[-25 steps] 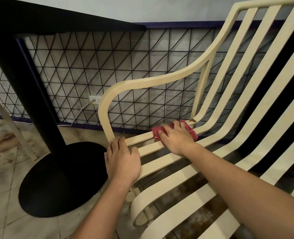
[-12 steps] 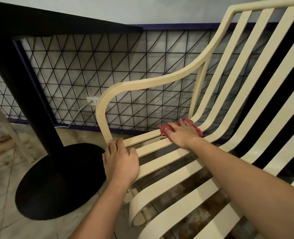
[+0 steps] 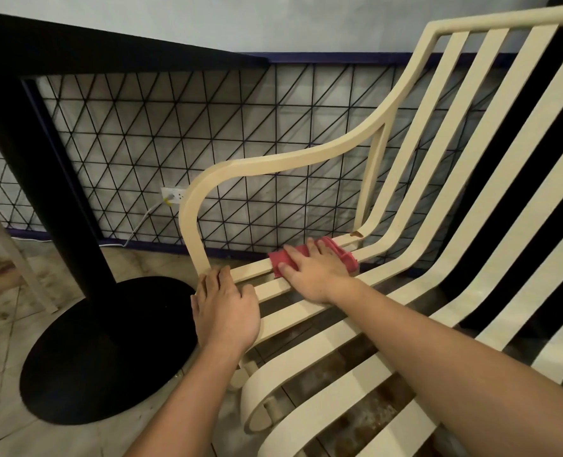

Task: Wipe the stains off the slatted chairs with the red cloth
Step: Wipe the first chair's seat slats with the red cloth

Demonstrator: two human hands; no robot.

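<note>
Head view: wiping underway, the right hand pressing the red cloth flat-fingered onto the slatted chair at its far side, the left hand resting flat and empty; nearer slats probably next.

Slat left of right hand on red cloth: free up to left hand and armrest post. Right of grip: rear strut, rising back slats. Beyond grip: wire grille near. Under grip: open gaps between slats.
</note>
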